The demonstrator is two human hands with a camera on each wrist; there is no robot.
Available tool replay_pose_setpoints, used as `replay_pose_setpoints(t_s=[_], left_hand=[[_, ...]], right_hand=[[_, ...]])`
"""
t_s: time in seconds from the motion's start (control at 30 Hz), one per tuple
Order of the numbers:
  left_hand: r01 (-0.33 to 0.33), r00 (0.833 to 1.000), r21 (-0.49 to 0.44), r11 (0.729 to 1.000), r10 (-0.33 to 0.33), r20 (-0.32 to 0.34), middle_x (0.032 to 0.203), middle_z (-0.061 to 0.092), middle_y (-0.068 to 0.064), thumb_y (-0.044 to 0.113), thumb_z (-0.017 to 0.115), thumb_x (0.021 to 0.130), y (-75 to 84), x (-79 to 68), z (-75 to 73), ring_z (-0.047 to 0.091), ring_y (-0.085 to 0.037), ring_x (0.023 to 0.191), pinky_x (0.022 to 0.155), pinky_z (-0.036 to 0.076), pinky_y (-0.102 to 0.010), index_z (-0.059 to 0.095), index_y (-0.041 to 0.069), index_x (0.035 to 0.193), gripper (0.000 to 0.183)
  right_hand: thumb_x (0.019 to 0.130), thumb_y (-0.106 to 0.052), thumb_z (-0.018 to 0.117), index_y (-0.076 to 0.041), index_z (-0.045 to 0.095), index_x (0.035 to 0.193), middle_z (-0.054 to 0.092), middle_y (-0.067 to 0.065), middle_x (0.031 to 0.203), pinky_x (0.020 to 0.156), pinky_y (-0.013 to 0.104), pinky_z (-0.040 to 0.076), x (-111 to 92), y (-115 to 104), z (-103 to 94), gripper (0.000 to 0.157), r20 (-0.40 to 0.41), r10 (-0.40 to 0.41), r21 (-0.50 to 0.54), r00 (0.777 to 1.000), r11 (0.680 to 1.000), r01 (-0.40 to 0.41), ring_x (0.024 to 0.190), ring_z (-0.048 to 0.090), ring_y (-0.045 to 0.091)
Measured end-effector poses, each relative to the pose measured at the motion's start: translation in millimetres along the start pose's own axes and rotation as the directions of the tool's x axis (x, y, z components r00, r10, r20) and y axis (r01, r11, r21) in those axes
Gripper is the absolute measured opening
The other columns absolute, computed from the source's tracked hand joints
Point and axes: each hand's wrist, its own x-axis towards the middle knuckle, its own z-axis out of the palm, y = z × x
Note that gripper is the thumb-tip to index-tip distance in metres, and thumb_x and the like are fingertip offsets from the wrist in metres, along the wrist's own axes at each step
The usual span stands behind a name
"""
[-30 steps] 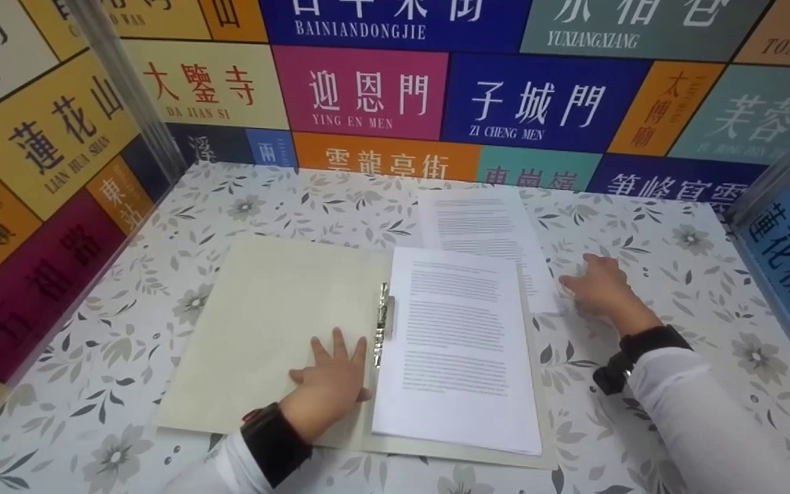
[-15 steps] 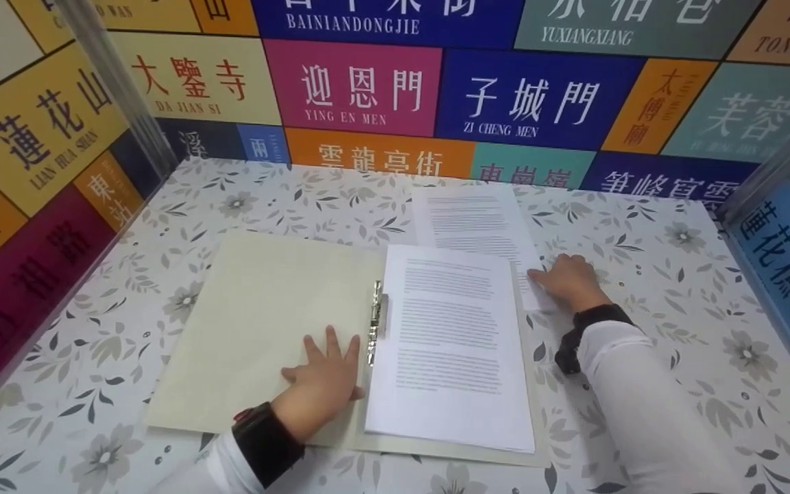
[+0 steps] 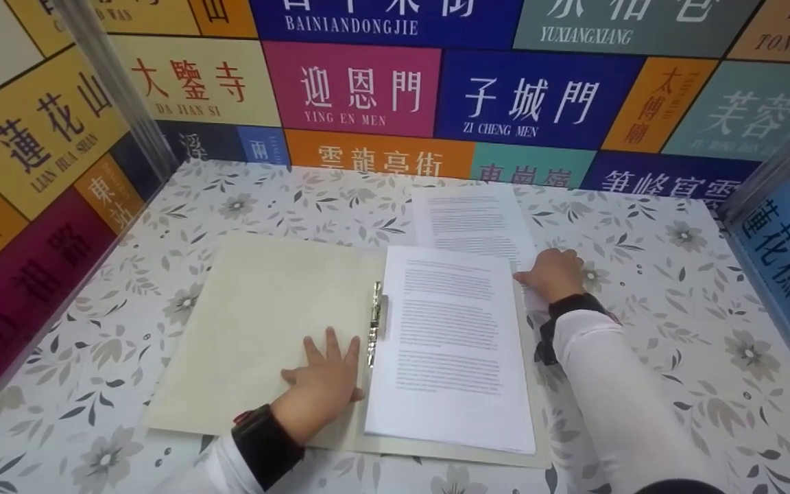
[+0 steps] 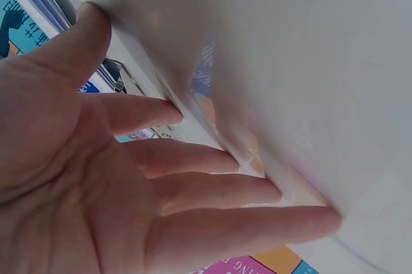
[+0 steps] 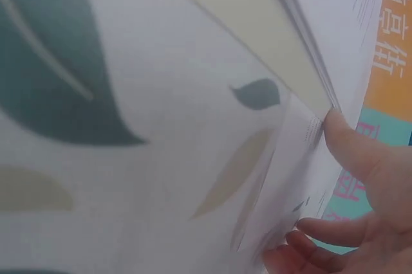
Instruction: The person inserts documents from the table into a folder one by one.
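Two hands: L hand (image 3: 323,384) flat, fingers spread on folder (image 3: 265,329); R hand (image 3: 554,274) pinches loose sheet (image 3: 470,216) lying just beyond it.

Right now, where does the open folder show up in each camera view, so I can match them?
Head: folder lies centre on the table, left hand flat on its left flap.
Left wrist: folder fills the upper right, under the fingers.
Right wrist: a cream folder edge runs across the top.
Shared landmark: the printed stack.
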Motion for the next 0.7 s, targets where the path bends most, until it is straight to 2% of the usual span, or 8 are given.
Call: replay_pose_setpoints(t_s=[0.13, 0.2, 0.33, 0.53, 0.7], left_hand=[[-0.003, 1.000, 0.004, 1.000, 0.003, -0.013, 0.158, 0.021, -0.023, 0.044, 0.065, 0.086, -0.7, -1.4, -1.2, 0.024, -0.053, 0.140, 0.089, 0.041, -0.075, 0.029, 0.018, 0.153, 0.080], [-0.003, 1.000, -0.002, 1.000, 0.003, -0.014, 0.158, 0.021, -0.023, 0.044, 0.065, 0.086, -1.0, -1.7, -1.7, 0.023, -0.053, 0.140, 0.089, 0.041, -0.075, 0.029, 0.018, 0.153, 0.080], [-0.003, 1.000, -0.021, 1.000, 0.003, -0.009, 0.158, 0.020, -0.023, 0.043, 0.065, 0.086, -1.2, -1.3, -1.5, 0.022, -0.053, 0.141, 0.090, 0.040, -0.075, 0.028, 0.018, 0.154, 0.081], [-0.005, 1.000, -0.012, 1.000, 0.005, -0.013, 0.158, 0.020, -0.023, 0.043, 0.064, 0.087, -0.2, -0.1, -0.6, 0.023, -0.052, 0.141, 0.090, 0.041, -0.075, 0.027, 0.019, 0.154, 0.081], [-0.002, 1.000, 0.007, 1.000, 0.002, 0.000, 0.159, 0.020, -0.022, 0.044, 0.064, 0.087, 0.3, 0.3, 0.2, 0.024, -0.051, 0.141, 0.090, 0.042, -0.074, 0.027, 0.019, 0.154, 0.080]], right_hand=[[0.090, -0.032, 0.064, 0.021, 0.053, 0.121, 0.055, 0.036, 0.119, 0.103, 0.059, 0.035, 1.1, -9.4, -1.7, 0.062, 0.011, 0.001, -0.052, 1.000, 0.999, -0.001, 0.115, 0.045, 0.051], [0.089, -0.029, 0.064, 0.019, 0.054, 0.121, 0.055, 0.036, 0.120, 0.104, 0.058, 0.037, 1.4, -13.5, -2.1, 0.059, 0.018, 0.026, -0.051, 0.999, 0.998, -0.025, 0.116, 0.047, 0.050], [0.090, -0.024, 0.063, 0.016, 0.054, 0.123, 0.054, 0.036, 0.122, 0.101, 0.055, 0.042, 2.0, -19.9, -3.7, 0.053, 0.040, 0.091, -0.016, 0.995, 0.996, -0.090, 0.116, 0.049, 0.048], [0.089, -0.019, 0.063, 0.020, 0.049, 0.125, 0.053, 0.035, 0.121, 0.095, 0.049, 0.048, 5.5, -21.4, -4.7, 0.055, 0.082, 0.141, 0.044, 0.987, 0.988, -0.145, 0.108, 0.051, 0.041], [0.089, -0.020, 0.063, 0.016, 0.044, 0.131, 0.054, 0.033, 0.125, 0.099, 0.054, 0.044, 5.5, -15.4, -2.0, 0.058, 0.086, 0.164, 0.110, 0.983, 0.979, -0.173, 0.109, 0.052, 0.043]])
